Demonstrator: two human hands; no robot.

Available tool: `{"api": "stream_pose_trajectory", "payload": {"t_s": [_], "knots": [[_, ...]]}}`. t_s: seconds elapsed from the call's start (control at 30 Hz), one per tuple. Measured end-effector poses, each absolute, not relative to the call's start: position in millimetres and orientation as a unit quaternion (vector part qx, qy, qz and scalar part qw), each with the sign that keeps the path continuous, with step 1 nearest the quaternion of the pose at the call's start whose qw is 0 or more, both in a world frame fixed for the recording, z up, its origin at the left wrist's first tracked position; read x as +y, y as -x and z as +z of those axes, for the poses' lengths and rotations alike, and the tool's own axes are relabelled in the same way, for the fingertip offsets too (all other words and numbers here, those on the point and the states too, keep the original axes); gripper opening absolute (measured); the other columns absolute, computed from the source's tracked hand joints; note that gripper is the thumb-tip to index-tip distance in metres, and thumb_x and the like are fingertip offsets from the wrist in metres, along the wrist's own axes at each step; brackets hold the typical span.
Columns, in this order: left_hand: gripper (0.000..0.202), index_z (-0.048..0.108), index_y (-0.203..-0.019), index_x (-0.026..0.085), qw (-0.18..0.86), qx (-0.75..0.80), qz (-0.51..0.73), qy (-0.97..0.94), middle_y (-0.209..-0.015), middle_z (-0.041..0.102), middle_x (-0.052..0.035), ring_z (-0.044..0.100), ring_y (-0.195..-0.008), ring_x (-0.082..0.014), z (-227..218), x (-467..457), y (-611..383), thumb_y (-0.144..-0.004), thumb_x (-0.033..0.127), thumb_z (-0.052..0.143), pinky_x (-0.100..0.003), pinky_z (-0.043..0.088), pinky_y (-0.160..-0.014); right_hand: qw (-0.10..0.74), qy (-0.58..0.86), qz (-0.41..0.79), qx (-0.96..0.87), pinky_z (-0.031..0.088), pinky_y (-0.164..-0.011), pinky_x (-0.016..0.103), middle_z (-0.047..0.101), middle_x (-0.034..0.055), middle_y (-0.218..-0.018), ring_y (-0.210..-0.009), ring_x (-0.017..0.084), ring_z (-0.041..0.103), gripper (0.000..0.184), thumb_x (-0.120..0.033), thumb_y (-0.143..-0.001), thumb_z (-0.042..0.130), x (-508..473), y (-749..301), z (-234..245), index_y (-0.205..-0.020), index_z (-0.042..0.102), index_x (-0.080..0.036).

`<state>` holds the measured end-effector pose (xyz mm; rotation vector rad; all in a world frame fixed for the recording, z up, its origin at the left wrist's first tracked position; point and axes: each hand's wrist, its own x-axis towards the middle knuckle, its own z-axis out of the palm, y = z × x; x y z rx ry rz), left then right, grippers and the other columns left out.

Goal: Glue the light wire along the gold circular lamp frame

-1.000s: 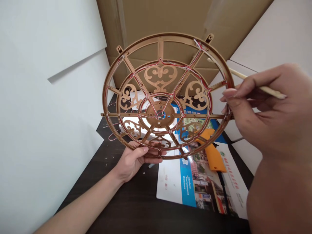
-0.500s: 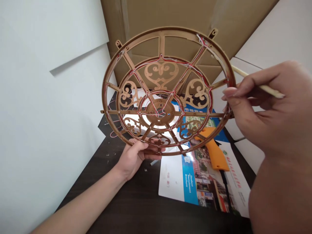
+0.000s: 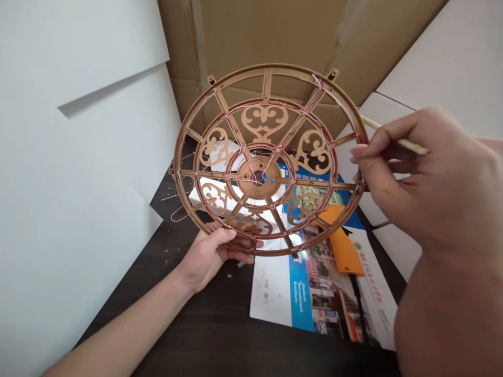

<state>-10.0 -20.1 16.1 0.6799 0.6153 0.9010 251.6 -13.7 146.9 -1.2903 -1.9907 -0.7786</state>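
Tabletop (image 3: 196,335): dark, wood-grained, pale scraps at left. Brochure (image 3: 271,293), printed: flat at right, orange-handled tool (image 3: 348,254) with black cord (image 3: 359,309) lying across it. Backdrop: brown cardboard (image 3: 275,36); white panels (image 3: 78,220) either side. Openwork frame (image 3: 245,180), round, bronze-coloured: held tilted above the tabletop. Left hand (image 3: 212,251): grip closed on lower rim. Right hand (image 3: 424,193): grip pinching pale stick (image 3: 370,123), fingertips at right rim.

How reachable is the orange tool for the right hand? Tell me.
Probably not readily: the right hand holds a thin stick, and the golden frame partly covers the orange tool, though its lower end shows.
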Motion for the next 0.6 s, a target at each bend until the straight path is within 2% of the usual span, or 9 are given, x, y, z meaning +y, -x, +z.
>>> {"api": "stream_pose_trajectory", "payload": {"t_s": [0.2, 0.6], "knots": [[0.022, 0.077, -0.101, 0.013, 0.797, 0.257, 0.432, -0.336, -0.092, 0.078, -0.0126, 0.076, -0.084, -0.0306, 17.5, -19.2, 11.3, -0.08, 0.021, 0.078, -0.031, 0.065, -0.056, 0.304, 0.495, -0.288, -0.761, 0.045, -0.057, 0.019, 0.066, -0.008, -0.075, -0.062, 0.008, 0.066, 0.007, -0.014, -0.089, 0.058, -13.4, -254.8, 147.1, -0.092, 0.054, -0.019], [0.024, 0.077, -0.095, 0.013, 0.792, 0.297, 0.413, -0.337, -0.087, 0.077, -0.011, 0.076, -0.08, -0.0286, 18.4, -22.0, 7.1, -0.074, 0.02, 0.086, -0.026, 0.064, -0.052, 0.298, 0.5, -0.279, -0.763, 0.046, -0.058, 0.02, 0.067, -0.0067, -0.077, -0.061, 0.009, 0.065, 0.008, -0.014, -0.088, 0.058, -13.3, -255.6, 147.2, -0.092, 0.054, -0.019]]}}
